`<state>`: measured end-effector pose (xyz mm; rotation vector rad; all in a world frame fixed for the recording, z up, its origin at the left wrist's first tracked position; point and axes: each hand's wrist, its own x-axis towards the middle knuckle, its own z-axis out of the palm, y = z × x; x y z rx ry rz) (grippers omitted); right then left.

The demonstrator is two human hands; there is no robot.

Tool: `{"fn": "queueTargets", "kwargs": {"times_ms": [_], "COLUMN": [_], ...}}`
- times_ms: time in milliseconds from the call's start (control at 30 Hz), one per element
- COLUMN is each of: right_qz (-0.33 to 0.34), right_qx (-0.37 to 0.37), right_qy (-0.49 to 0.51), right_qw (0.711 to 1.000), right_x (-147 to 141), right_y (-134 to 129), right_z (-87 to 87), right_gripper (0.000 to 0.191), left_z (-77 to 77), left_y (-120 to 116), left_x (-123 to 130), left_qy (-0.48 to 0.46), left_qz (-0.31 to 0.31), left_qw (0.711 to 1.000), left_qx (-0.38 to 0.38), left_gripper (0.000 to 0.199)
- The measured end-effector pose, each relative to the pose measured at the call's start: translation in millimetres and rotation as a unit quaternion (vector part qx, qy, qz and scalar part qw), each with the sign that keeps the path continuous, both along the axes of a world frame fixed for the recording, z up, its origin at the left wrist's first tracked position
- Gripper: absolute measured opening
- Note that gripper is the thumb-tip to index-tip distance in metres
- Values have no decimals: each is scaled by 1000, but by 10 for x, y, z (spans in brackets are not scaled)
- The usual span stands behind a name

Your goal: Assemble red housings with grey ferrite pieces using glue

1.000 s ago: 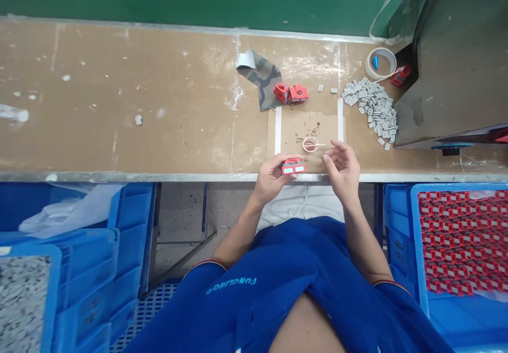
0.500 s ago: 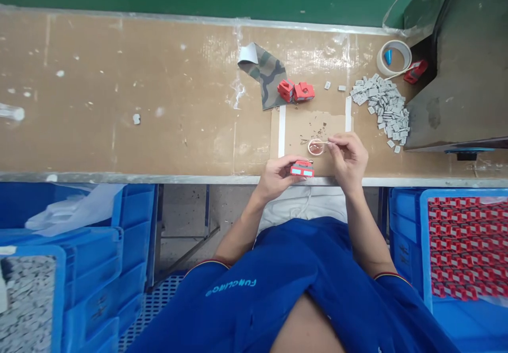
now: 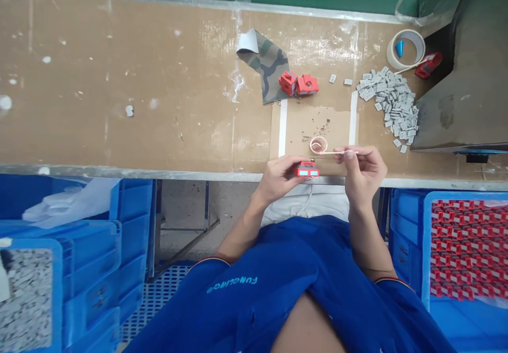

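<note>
Between the thumb and fingers of my left hand [image 3: 280, 177] is a small red toy car body [image 3: 307, 169] with two pale blue window panels facing me, held at the table's front edge. My right hand [image 3: 364, 175] pinches a thin pale stick [image 3: 333, 153], its tip pointing left at the small round cup [image 3: 318, 145]. The cup holds a reddish-brown substance. Whether the tip touches the cup's rim or hangs over it, I cannot tell. Dark crumbs [image 3: 322, 126] lie just behind the cup on a cardboard piece.
Two red car bodies [image 3: 307, 84] stand by a camouflage cloth [image 3: 273, 67]. A pile of grey tiles [image 3: 392, 104], a tape roll [image 3: 419, 39] and a metal housing [image 3: 464, 88] occupy the right. Blue crates flank me; the right one holds rows of red parts [image 3: 468, 250].
My right hand has moved right and slightly toward me, drawing the stick's tip back from inside the cup toward its rim. My left hand keeps hold of the red car body. The camera view has shifted slightly.
</note>
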<state>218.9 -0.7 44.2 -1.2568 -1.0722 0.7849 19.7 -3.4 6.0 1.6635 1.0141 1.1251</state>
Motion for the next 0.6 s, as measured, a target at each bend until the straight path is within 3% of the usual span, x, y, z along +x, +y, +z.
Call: {"fn": "queueTargets", "kwargs": {"times_ms": [200, 600], "right_qz": [79, 107], "right_qx": [41, 22], "right_qy": [-91, -139], "right_qw": [992, 984], "right_x": [1, -3], "right_y": [-204, -222], "right_z": [59, -4], "right_gripper": [6, 3], "left_z": [28, 19], "left_y": [17, 8], "left_x": [4, -9], "left_qy": [18, 18], "left_qz": [0, -10], "left_qw": [1000, 999], "left_qx": [20, 25], "left_gripper": [33, 29]}}
